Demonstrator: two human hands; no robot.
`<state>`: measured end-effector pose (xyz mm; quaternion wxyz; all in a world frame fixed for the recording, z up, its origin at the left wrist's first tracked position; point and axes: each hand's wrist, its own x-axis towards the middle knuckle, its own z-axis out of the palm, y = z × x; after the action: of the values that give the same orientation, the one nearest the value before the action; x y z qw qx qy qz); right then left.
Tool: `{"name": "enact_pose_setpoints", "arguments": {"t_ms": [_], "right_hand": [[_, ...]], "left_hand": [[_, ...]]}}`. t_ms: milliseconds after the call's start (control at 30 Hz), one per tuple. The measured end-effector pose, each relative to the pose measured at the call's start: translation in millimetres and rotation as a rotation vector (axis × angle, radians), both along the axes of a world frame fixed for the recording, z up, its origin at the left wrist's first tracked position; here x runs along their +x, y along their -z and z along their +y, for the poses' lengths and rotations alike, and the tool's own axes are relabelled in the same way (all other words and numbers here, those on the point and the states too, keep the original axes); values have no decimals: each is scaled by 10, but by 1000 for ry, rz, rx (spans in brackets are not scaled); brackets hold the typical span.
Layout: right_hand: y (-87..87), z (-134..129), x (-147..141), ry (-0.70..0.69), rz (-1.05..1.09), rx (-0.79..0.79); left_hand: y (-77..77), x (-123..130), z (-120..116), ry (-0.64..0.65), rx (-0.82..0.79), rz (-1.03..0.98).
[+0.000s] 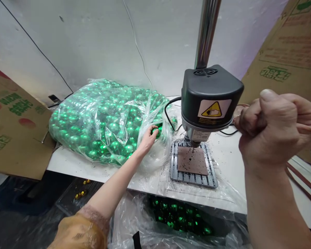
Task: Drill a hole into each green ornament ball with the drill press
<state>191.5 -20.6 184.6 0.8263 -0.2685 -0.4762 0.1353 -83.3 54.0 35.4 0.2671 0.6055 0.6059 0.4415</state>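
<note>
My left hand (149, 138) reaches into the mouth of a large clear plastic bag (142, 152) full of shiny green faceted balls. Its fingers curl around a green ball (156, 131) at the opening, partly hidden by the hand. To the right stands a small drill press (211, 95) with a black motor housing and a warning label. Under its bit, a brown square board (193, 164) with a small dark hole lies on the slotted metal base (175, 173). My right hand (272, 128) is closed in a fist beside the press; what it grips, if anything, is hidden.
Dark shavings lie scattered around the base on the white table (228, 162). Cardboard stands at the left (15, 128) and right (282, 45). Below the table edge, an open plastic bag (129, 214) holds more green balls. A metal column (208, 31) rises behind the press.
</note>
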Motion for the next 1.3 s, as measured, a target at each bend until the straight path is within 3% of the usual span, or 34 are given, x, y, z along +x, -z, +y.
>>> {"name": "enact_pose_setpoints", "arguments": {"t_ms": [133,200,400,533,667,733,800,900,1033,1133,1300], "right_hand": [[10,1,11,-10,11,-8],[16,2,22,-14,14,-7],[30,7,33,-16,7,-7],[31,-4,21,-13,-11,-4],[36,-14,18,-16,-24,22],[38,-14,19,-9,-30,27],[37,-14,22,-4,-36,23],[32,-21,20,-11,-38,23],[34,-34,7,-13,-26,35],[41,-34,6,-16,-16,22],[53,-6,41,-21,-20,40]], "left_hand": [[97,74,-291,77,60,186],[169,136,-358,80,26,168],[220,195,-63,-209,-96,-497],[230,164,65,-244,-23,-685],[225,185,31,-351,160,-619],[168,206,29,-361,132,-685],[74,226,36,-320,11,-855],[-84,256,-5,-155,-171,-1069],[-175,356,-222,87,-368,-1151],[-87,478,-433,215,-373,-1073],[248,663,-646,263,-265,-812]]}}
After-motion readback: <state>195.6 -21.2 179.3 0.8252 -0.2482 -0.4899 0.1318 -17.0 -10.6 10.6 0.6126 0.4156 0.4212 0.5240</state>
